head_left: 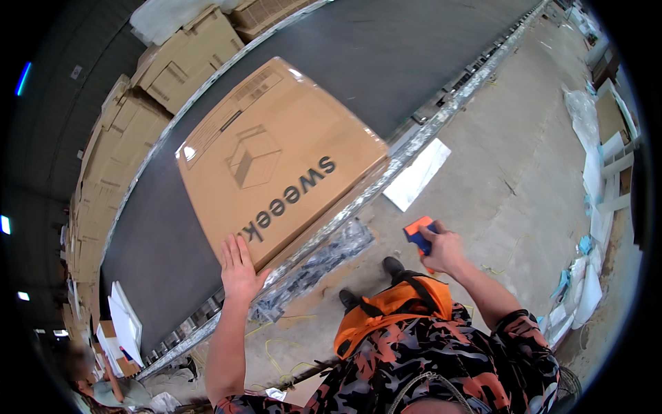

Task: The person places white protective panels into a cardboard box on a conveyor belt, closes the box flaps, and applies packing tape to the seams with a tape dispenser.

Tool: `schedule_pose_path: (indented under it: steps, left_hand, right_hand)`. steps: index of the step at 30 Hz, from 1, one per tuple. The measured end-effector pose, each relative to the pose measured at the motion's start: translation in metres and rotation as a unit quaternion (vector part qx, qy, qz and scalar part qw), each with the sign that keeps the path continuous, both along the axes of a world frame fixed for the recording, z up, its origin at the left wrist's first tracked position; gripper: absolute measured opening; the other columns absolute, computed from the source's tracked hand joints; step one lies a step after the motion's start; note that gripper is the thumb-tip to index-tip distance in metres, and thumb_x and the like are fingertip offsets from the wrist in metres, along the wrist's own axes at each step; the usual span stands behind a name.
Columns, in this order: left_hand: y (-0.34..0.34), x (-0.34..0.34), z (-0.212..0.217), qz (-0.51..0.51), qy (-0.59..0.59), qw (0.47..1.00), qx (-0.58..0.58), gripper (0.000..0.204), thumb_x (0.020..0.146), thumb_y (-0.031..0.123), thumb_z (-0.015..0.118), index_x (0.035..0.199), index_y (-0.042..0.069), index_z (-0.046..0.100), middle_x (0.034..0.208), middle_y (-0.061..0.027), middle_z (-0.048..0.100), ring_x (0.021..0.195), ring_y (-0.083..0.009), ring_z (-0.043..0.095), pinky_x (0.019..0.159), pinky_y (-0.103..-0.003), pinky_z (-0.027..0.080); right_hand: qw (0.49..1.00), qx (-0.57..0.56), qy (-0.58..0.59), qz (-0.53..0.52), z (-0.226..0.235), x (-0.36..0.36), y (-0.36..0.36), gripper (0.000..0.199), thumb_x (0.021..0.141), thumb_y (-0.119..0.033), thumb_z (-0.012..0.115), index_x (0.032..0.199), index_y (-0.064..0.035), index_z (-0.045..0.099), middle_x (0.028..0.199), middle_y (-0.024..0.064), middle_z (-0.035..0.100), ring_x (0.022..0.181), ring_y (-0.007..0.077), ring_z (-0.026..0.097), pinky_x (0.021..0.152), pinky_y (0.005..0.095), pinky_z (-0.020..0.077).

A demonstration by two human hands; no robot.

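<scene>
A large flat brown cardboard box (283, 148) lies on a dark conveyor belt, with black lettering and a cube drawing on its top. My left hand (240, 270) rests on the box's near left corner. Its fingers lie stretched over the top face, and the thumb points along the near side. Out to the right, over the floor and apart from the box, my right hand (443, 250) is closed around an orange and dark blue handheld tool (419, 233). The fingers cover part of this tool, and its exact kind does not show.
The conveyor belt (386, 41) has a tape-wrapped metal edge (448, 124). Stacked cartons (186, 62) line its far side. A white board (417, 174) and crumpled plastic film (324, 259) lie near it. Another person (114, 386) is at the lower left beside white panels (124, 321).
</scene>
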State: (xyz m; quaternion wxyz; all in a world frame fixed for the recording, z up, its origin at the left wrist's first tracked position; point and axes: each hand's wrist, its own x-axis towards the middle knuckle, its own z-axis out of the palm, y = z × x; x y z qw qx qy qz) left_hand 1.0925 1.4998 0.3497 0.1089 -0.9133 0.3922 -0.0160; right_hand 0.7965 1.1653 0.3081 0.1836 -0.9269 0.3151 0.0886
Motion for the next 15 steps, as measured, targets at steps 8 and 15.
schedule_pose_path:
  steps: [8, 15]
  left_hand:
    - [0.015, 0.019, -0.024, -0.073, 0.031, 0.991, -0.105, 0.102, 0.068, 0.045, 0.075, 0.141, -0.004, 0.025, 0.141, -0.0264, 0.034, 0.131, -0.0401, 0.035, 0.107, -0.042, 0.033]
    - [0.008, 0.019, -0.021, 0.049, 0.147, 0.973, -0.169, 0.116, 0.064, 0.044, 0.079, 0.146, 0.002, 0.01, 0.143, -0.0219, 0.034, 0.134, -0.0351, 0.033, 0.108, -0.038, 0.032]
  right_hand:
    - [0.979, 0.006, -0.197, 0.049, 0.065, 0.068, 0.088, 0.057, 0.066, -0.027, 0.065, 0.121, -0.0121, 0.059, 0.116, 0.0206, 0.057, 0.084, 0.0358, 0.066, 0.074, 0.0408, 0.0539]
    - [0.972, -0.048, -0.055, 0.222, 0.164, 0.268, 0.159, 0.04, 0.07, -0.026, 0.059, 0.106, -0.0094, 0.062, 0.104, 0.0173, 0.062, 0.08, 0.0371, 0.065, 0.074, 0.0429, 0.0524]
